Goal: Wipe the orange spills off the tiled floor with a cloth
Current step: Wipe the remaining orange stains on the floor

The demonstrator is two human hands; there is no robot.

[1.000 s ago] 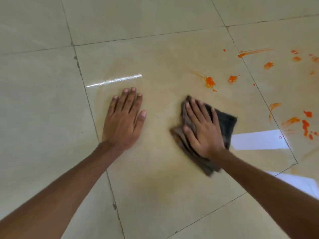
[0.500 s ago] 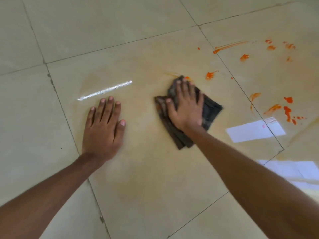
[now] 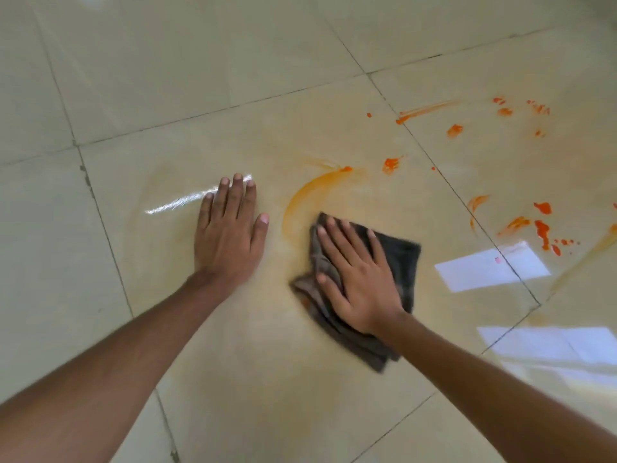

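Tiled floor (image 3: 207, 71) is lying bare all around, nothing standing up anywhere. Left hand (image 3: 228, 240) is lying flat just left of the cloth (image 3: 399, 262), narrowing that side. Path toward the orange spills (image 3: 542, 228) at right is staying open.

The right hand (image 3: 359, 279) lies flat over the middle of the dark cloth (image 3: 402, 262), hiding that part, the cloth's near corner is blurred, both forearms run off the bottom edge, and an orange spill (image 3: 613, 228) is cut by the right edge.
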